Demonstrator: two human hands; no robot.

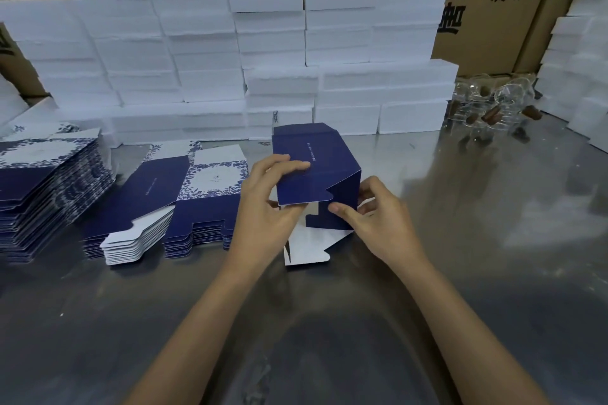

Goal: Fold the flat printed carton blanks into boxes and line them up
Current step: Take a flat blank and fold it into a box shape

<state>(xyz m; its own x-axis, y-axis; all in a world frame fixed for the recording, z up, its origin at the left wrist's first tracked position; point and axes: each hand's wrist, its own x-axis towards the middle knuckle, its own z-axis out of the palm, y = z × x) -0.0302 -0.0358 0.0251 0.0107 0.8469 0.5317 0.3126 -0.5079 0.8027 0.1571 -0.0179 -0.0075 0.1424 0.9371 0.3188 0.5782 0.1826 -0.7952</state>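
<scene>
Mid-worktop, one carton [316, 171] half erected, pinched by left grip [273, 204] on its near edge and right grip [371, 210] at the end flaps, no finished boxes lined up, blank stacks [49, 187] waiting at left edge.

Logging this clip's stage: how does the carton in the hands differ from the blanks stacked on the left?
The held carton is opened into a box shape; the stacked blanks lie flat. The left hand and right hand grip the carton; nothing holds the blanks. Both are navy outside, white inside.
</scene>
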